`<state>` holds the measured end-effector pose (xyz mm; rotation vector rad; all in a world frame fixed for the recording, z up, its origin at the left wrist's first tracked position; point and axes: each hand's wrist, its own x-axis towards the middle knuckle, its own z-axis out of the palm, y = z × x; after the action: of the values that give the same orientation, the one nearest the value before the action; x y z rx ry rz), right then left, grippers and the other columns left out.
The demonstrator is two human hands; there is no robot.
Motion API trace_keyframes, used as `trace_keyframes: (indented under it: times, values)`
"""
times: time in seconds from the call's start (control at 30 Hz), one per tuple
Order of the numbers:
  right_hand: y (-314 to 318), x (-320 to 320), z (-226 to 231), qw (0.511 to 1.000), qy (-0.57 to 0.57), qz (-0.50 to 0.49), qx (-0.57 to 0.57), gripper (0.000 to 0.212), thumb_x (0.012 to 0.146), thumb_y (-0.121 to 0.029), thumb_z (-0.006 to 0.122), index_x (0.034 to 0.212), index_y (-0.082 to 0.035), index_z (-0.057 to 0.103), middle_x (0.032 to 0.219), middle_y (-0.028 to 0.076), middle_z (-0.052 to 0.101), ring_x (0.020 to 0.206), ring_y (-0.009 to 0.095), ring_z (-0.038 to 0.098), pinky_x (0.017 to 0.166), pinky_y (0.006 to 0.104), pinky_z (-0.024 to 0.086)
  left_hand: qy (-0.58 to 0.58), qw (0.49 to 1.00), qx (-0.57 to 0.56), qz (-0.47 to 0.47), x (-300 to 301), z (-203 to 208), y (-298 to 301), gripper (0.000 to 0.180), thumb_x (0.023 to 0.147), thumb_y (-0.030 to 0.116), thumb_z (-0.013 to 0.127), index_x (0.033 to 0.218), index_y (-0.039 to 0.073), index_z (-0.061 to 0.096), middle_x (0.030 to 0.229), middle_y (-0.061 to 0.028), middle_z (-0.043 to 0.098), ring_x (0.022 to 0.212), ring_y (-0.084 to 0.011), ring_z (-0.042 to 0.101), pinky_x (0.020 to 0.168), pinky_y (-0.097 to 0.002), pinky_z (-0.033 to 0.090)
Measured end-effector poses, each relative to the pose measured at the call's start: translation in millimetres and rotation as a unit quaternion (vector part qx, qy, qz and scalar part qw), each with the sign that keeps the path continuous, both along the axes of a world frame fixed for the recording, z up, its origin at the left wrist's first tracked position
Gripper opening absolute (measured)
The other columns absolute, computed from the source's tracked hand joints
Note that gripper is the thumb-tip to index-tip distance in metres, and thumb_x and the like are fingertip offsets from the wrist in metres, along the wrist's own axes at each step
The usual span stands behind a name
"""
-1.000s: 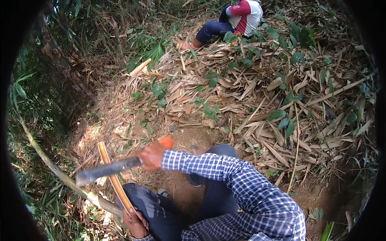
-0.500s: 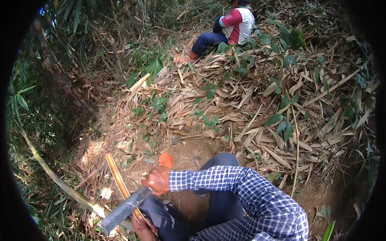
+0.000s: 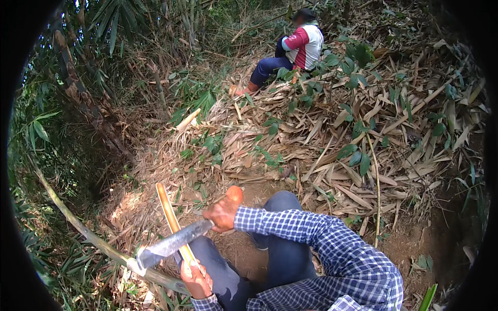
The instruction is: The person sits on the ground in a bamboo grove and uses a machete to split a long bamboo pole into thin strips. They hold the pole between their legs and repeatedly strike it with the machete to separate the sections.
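Note:
My right hand (image 3: 221, 214) is closed round the handle of a machete (image 3: 174, 242), whose broad grey blade points down to the left. The handle itself is mostly hidden by the fingers. Below the blade, my left hand (image 3: 196, 279) grips the lower end of a split bamboo strip (image 3: 168, 207). The strip leans up and away, orange-brown on one face and pale along its edge. The blade lies across the strip's lower half, above my left fingers. Both are over my bent left knee (image 3: 212, 262).
A long bamboo pole (image 3: 83, 230) slants along the left, its pale cut part (image 3: 136, 267) beside the blade tip. Another person (image 3: 306, 44) sits on the slope ahead. Dry leaves (image 3: 311, 150) cover the ground; a thin upright stem (image 3: 376, 192) stands at right.
Both hands have risen and shifted right with the machete and strip. The blade has turned closer to level. More of my left hand and its cuff now shows.

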<state>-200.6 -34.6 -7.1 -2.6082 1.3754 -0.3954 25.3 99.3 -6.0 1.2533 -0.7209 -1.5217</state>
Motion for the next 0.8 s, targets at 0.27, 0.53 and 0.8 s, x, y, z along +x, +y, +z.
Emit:
trace_keyframes:
  times: [0.27, 0.53, 0.8]
  values:
    - [7, 4, 40, 0.989, -0.011, -0.130, 0.069, 0.022, 0.071, -0.024, 0.065, 0.083, -0.006, 0.064, 0.063, 0.014, 0.063, 0.061, 0.031, 0.067, 0.059, 0.0456, 0.055, -0.025, 0.998, -0.050, -0.028, 20, 5, 9, 0.015, 0.101, 0.017, 0.040, 0.096, 0.004, 0.046, 0.061, -0.0039, 0.047, 0.034, -0.0080, 0.037, 0.028, -0.0238, 0.030]
    - [-17, 8, 14, 0.993, -0.029, -0.107, 0.035, 0.025, 0.073, -0.025, 0.064, 0.089, -0.006, 0.063, 0.063, 0.012, 0.063, 0.057, 0.028, 0.064, 0.056, 0.0444, 0.053, -0.026, 0.999, -0.028, 0.028, 16, -6, 11, 0.012, 0.100, 0.012, 0.038, 0.098, 0.004, 0.046, 0.062, -0.0043, 0.046, 0.035, -0.0078, 0.038, 0.028, -0.0228, 0.030]
    - [12, 26, -13, 0.997, -0.059, -0.019, 0.048, 0.027, 0.072, -0.028, 0.068, 0.087, -0.007, 0.062, 0.064, 0.014, 0.063, 0.062, 0.033, 0.065, 0.058, 0.0457, 0.053, -0.004, 0.999, 0.002, 0.047, 28, 1, 7, 0.015, 0.100, 0.019, 0.044, 0.095, 0.005, 0.046, 0.056, -0.0039, 0.046, 0.031, -0.0085, 0.038, 0.026, -0.0229, 0.029]
